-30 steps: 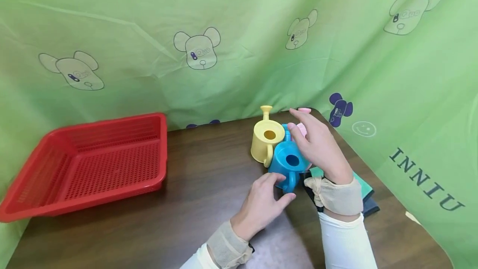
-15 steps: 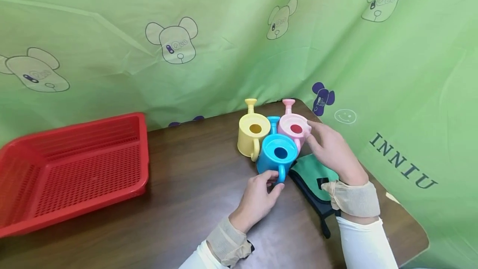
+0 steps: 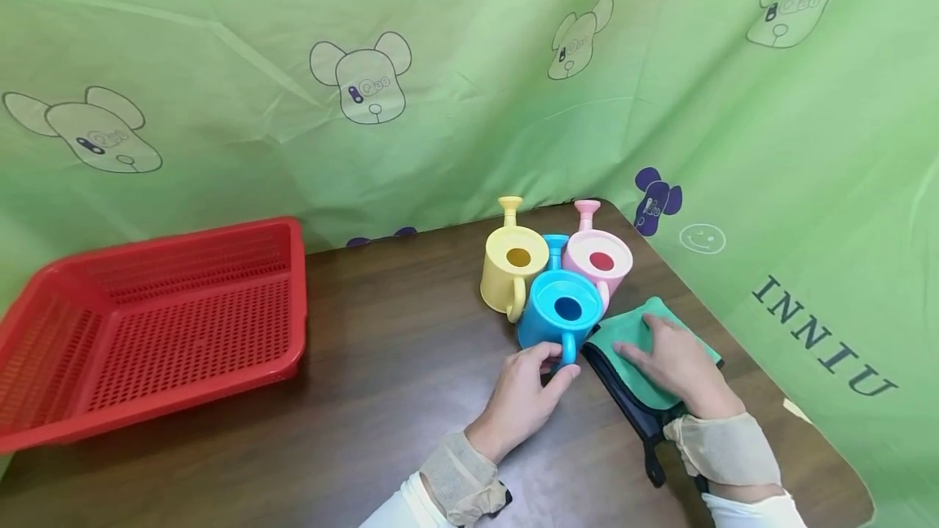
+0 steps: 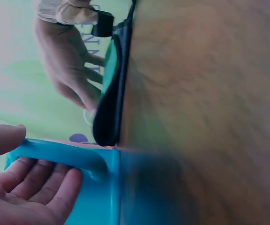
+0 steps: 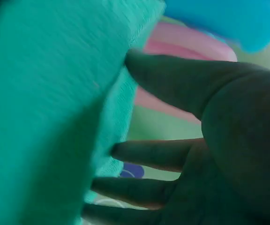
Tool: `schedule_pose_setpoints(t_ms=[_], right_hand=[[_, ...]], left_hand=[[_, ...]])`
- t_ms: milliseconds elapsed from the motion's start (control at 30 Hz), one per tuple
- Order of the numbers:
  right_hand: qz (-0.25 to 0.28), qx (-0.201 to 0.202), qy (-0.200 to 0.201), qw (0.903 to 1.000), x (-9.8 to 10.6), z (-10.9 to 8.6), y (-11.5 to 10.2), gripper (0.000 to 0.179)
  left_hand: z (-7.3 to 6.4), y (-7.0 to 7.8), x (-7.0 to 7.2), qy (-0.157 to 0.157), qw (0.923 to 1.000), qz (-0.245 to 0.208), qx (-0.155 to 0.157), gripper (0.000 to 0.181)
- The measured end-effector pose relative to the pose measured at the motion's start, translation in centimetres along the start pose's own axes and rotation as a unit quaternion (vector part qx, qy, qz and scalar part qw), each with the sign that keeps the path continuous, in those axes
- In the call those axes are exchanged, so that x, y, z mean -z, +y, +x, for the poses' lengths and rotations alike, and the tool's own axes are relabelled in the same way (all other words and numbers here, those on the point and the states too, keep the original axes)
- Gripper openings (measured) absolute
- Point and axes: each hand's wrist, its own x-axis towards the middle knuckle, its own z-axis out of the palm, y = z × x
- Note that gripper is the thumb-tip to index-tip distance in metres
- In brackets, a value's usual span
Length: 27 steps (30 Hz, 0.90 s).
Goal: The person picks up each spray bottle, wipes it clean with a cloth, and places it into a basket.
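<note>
Three toy watering cans stand together at the far right: a yellow watering can, a pink watering can and, in front, a blue watering can. My left hand grips the blue can's handle, thumb on one side and fingers on the other. To the right lies a folded green cloth with dark trim and a dark loop. My right hand rests on it with spread fingers. Seen from the right wrist, the fingertips touch the cloth's surface.
A red perforated plastic basket sits on the left of the brown wooden table. Behind the table and along its right side hangs a green printed curtain.
My right hand has come away from the pink watering can, back toward me onto the green cloth. My left hand has closed in on the blue can's handle. The head view has shifted.
</note>
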Motion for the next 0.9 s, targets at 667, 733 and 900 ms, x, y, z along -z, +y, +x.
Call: schedule_pose_setpoints(t_ms=[667,733,900], right_hand=[[-0.029,-0.020,-0.072,0.9968,-0.8,0.6,-1.3,0.124],[-0.032,-0.019,-0.072,0.9967,-0.7,0.6,-1.2,0.123],[-0.039,-0.014,-0.070,0.9967,-0.6,0.5,-0.9,0.118]], left_hand=[[0.1,0.9,1.4,-0.011,0.9995,0.015,0.026,0.018],[-0.1,1.0,1.5,-0.015,0.9994,0.018,0.026,0.018],[-0.7,1.2,2.1,-0.027,0.9991,0.023,0.021,0.017]])
